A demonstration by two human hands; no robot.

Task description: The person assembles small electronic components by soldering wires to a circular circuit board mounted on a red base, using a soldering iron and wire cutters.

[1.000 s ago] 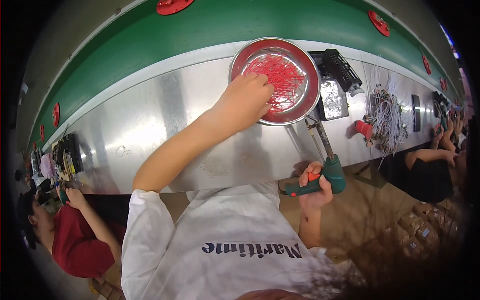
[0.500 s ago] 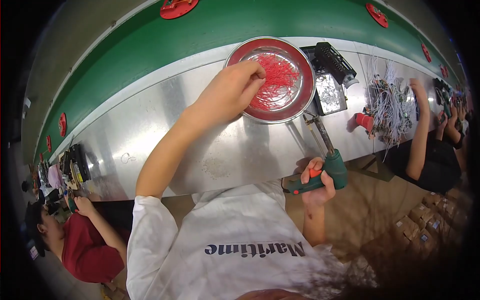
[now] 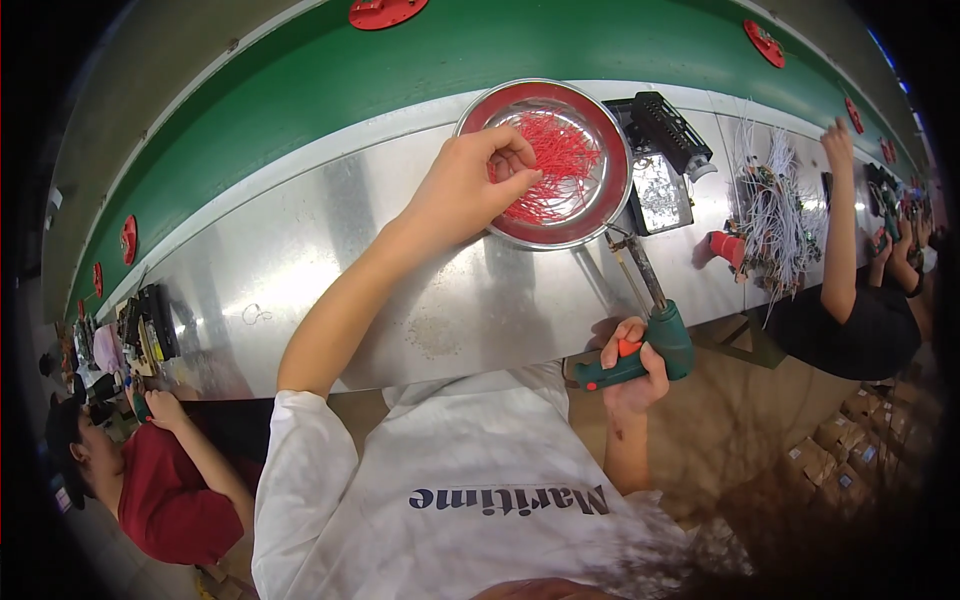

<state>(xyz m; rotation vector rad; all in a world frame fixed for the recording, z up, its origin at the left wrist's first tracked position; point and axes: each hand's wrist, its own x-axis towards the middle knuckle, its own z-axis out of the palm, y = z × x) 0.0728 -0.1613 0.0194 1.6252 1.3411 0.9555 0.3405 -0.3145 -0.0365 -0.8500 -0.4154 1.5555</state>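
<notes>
A round shiny metal bowl [image 3: 497,103] with a reddish band inside its rim holds a heap of thin red wires [image 3: 560,150]. Over the bowl's left side is my left hand [image 3: 478,182], fingers curled and thumb tip close to them at the edge of the heap; whatever lies between the fingertips is too small to make out. My right hand [image 3: 637,375] grips a green soldering gun [image 3: 668,338] with a red trigger, by the bench's front edge. Its metal barrel and thin feed tube point up toward the bowl's lower right rim.
A black stand [image 3: 672,130] and a black tray [image 3: 663,195] with small shiny bits sit right of the bowl. Farther right lie bundled white wires [image 3: 785,215] and a red object [image 3: 728,248]. Co-workers sit on both sides. A green belt [image 3: 250,120] runs behind the metal bench.
My left thumb and fingers have shifted slightly, with a wider gap showing behind the fingertips. The right co-worker's hand has risen toward the belt. My right hand holds the soldering gun in place.
</notes>
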